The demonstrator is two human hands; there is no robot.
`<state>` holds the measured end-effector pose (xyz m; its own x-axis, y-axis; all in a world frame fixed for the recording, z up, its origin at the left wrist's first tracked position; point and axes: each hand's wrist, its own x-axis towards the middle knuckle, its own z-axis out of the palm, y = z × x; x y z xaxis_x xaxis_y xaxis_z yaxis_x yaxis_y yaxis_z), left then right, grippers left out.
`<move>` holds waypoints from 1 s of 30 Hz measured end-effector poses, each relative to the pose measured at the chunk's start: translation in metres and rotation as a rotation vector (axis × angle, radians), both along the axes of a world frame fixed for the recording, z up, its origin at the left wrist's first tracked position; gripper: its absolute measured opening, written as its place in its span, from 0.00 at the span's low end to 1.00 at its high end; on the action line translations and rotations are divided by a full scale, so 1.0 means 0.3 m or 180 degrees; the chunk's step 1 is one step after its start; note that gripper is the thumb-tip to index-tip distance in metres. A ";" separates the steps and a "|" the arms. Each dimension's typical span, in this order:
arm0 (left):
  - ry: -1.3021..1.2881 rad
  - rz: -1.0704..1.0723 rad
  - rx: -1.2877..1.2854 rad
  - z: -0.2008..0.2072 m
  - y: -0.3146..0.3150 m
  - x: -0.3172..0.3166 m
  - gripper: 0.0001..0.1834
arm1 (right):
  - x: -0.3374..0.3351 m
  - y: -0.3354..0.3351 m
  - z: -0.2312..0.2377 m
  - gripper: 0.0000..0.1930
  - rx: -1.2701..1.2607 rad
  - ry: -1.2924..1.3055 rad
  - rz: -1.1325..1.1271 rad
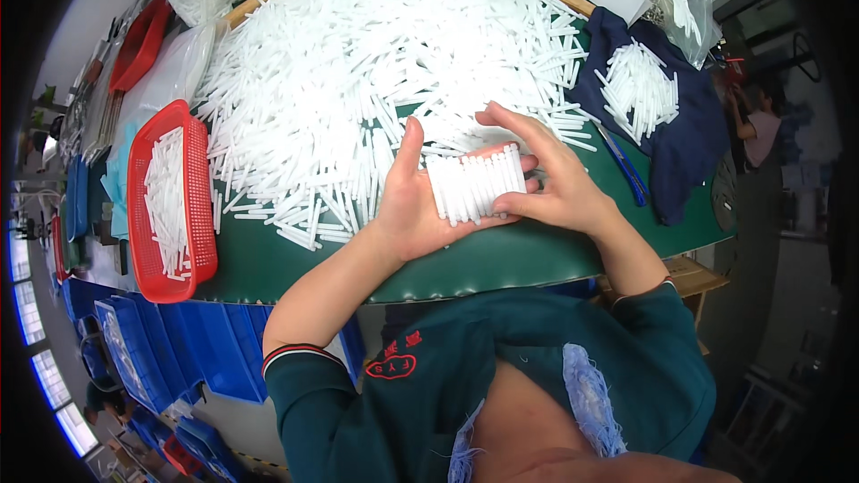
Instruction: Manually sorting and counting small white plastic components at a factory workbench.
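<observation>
My left hand (407,210) lies palm up just over the table's near edge, with a flat row of several short white plastic tubes (472,186) across its palm and fingers. Its thumb points up and away from the tubes, and its fingertips show past the row's right end. My right hand (568,188) curves round that end with thumb and forefinger wide apart. The right thumb tip meets the lower corner of the row; the forefinger arches above it. Beyond my hands, a large heap of the same loose white tubes (358,54) covers much of the green table (537,259).
At the left stands a red mesh basket (204,215) holding white tubes. To the right, more tubes (640,89) lie on a dark blue cloth (684,161), beside a blue-handled cutting tool (635,181). Blue plastic bins (224,353) stand below the table; a red tray (141,43) is farther left.
</observation>
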<state>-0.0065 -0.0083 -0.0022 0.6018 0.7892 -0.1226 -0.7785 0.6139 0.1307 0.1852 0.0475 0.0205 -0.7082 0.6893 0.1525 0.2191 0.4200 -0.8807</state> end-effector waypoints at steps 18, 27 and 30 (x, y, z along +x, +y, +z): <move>0.0217 -0.0126 -0.0399 -0.014 -0.020 0.050 0.60 | -0.026 -0.022 -0.010 0.45 0.1883 -0.0740 -0.0314; 0.0374 0.0134 -0.0338 -0.010 -0.025 0.087 0.50 | -0.043 -0.059 0.020 0.41 0.2146 -0.0834 -0.0158; 0.0290 0.0128 -0.0551 -0.012 -0.023 0.093 0.49 | -0.040 -0.061 0.016 0.39 0.2194 -0.0821 -0.0229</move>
